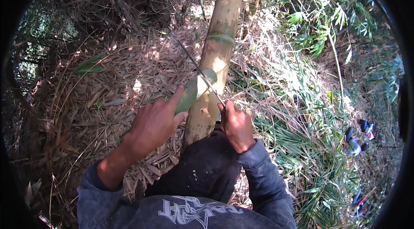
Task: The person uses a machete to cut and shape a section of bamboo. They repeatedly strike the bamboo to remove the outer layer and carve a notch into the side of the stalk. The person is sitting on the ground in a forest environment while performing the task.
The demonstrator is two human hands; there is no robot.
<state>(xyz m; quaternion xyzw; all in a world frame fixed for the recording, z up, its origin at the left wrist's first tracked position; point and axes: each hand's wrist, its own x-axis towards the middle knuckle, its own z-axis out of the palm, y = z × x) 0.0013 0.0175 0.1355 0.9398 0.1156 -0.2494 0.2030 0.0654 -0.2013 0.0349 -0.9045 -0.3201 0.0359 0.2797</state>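
Green bamboo piece (195, 91): short, smooth, pale green, with a slanted cut face at its upper end showing lighter flesh. It lies tilted across the front of the big culm, upper end at centre frame, lower end running down-left into my grip.

Bamboo culm (217, 52): thick, yellow-tan with green blotches and a green ring at one node. It runs from the top of the view down to my knee (202, 166), sun-dappled along its length.

Ground on the left: dry straw-coloured leaf litter (108, 99), a few fresh green blades mixed in. No containers in view.

My left hand (153, 125) is curled around the lower end of the green piece, fingers wrapped, the index finger stretched up along its surface. Sleeve pushed back at the forearm.

Blade (200, 73): thin, dark, long, slanting from upper left down to the right. It crosses the cut end of the green piece and touches it there.

My right hand (235, 123) is clenched tight on the blade's handle, just right of the culm; the handle itself is hidden inside the fist.

Further right: green undergrowth (310, 26) and fallen leaves. Low on the far right, some coloured objects (358, 138) among the leaves, too small to identify.
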